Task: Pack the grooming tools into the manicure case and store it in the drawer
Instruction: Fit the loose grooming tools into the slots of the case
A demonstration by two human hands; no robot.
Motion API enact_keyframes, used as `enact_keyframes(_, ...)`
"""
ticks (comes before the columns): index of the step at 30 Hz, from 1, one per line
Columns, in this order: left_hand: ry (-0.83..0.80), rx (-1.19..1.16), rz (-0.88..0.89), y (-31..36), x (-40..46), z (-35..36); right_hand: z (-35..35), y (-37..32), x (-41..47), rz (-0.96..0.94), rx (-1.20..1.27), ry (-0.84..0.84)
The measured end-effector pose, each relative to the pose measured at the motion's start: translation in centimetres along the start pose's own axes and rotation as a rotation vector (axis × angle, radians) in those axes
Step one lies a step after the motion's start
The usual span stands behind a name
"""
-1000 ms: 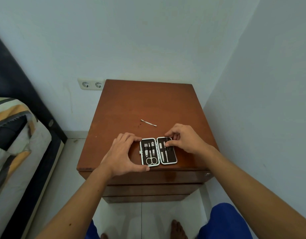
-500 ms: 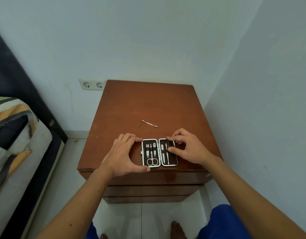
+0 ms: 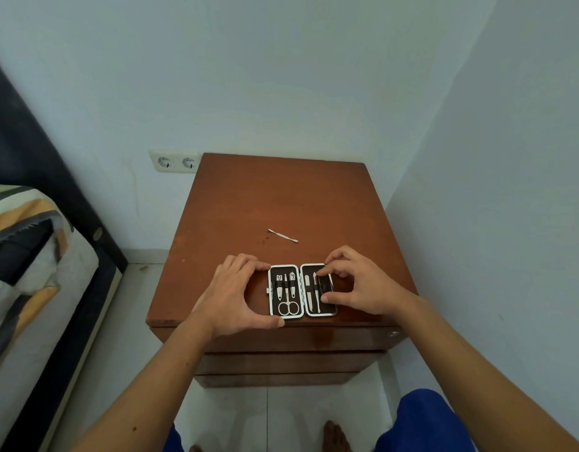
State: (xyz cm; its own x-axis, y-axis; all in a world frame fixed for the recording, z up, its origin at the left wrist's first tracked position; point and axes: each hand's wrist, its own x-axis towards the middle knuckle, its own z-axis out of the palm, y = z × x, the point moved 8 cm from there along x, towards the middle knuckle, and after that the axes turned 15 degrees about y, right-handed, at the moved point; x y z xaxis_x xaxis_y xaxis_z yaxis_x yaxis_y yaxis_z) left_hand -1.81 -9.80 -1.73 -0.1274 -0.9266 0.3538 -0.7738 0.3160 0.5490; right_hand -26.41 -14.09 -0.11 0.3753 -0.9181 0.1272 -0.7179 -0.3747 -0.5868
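Note:
An open manicure case with a white rim lies flat near the front edge of a brown wooden drawer cabinet. Its left half holds scissors and two clippers; its right half holds slim metal tools. My left hand cups the case's left side, thumb at the front corner. My right hand rests on the right half, fingertips on a dark tool in the rightmost slot. A thin metal tool lies loose on the cabinet top behind the case.
The cabinet's drawer fronts are closed below the top. A wall stands close on the right, a double socket sits on the back wall, and a bed lies at left. My bare feet stand on white floor tiles.
My right hand has slid down over the case's right half, thumb and fingertips now pressing along the rightmost slot. The left hand and the loose tool have stayed in place.

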Motion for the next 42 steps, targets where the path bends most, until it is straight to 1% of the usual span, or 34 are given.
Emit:
enact_keyframes(2,-0.001,-0.005,-0.001,0.0,0.1,0.0,-0.8,-0.3,0.9,0.001,0.070,0.106)
enact_keyframes(5,0.003,-0.011,0.001,0.1,0.3,0.0,-1.5,-0.8,4.0,0.039,0.086,0.256)
enact_keyframes(10,0.007,-0.018,0.006,0.7,0.4,0.5,-0.2,-0.8,8.6,0.176,-0.012,0.305)
enact_keyframes(13,-0.002,-0.025,0.014,1.3,0.6,0.8,-0.2,-0.1,9.0,0.255,-0.031,0.376)
enact_keyframes(15,0.004,-0.026,0.025,1.7,0.9,0.8,-0.5,0.2,9.1,0.264,-0.045,0.405)
enact_keyframes(19,0.012,-0.022,0.034,2.1,1.3,0.8,-0.7,0.1,8.9,0.223,-0.064,0.390)
enact_keyframes(22,-0.018,-0.024,0.047,2.8,0.9,1.3,-0.6,0.0,7.5,0.202,-0.125,0.347)
enact_keyframes(24,-0.022,-0.030,0.042,2.9,0.5,1.7,-0.7,0.1,6.7,0.197,-0.117,0.314)
enact_keyframes(29,-0.038,-0.033,0.030,2.7,0.0,2.1,-3.1,1.8,4.3,0.295,0.127,0.355)
enact_keyframes(39,-0.012,0.006,-0.012,-0.3,0.1,-0.2,-4.2,2.1,2.2,0.356,0.478,0.298)
enact_keyframes(42,-0.006,0.009,-0.007,-0.1,0.1,-0.1,-4.3,2.3,1.7,0.335,0.458,0.265)
